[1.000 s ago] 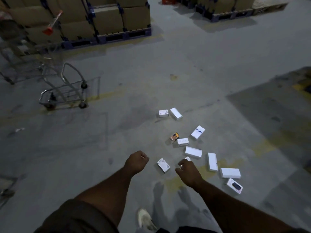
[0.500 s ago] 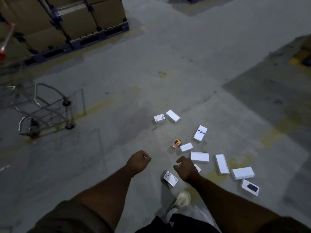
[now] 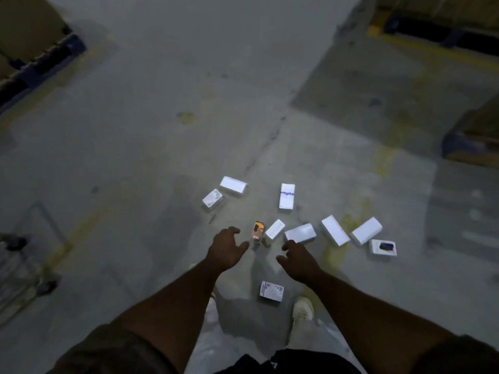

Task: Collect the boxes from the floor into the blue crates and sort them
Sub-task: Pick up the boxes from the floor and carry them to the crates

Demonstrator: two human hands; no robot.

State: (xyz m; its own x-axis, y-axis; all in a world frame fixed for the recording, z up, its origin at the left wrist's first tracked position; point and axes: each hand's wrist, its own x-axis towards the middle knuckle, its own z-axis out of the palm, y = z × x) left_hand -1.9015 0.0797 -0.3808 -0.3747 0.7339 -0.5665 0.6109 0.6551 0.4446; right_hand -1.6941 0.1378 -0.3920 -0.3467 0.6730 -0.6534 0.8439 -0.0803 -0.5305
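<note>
Because the boxes (image 3: 299,233) were scattered on the floor (image 3: 162,157) and nothing had yet been collected, both arms were stretched down toward them. The left hand (image 3: 226,251) was opened, fingers spread, near the orange box (image 3: 258,231); the right hand (image 3: 299,259) was also held loosely open, empty, just before a white box. No blue crates were seen.

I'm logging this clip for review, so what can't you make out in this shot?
- Blue crates: none in the head view.
- Box with blue lettering: word cut off at its edge.
- Orange box: print too blurred to read.
- Left hand, right hand: open, contact with any box unclear.
</note>
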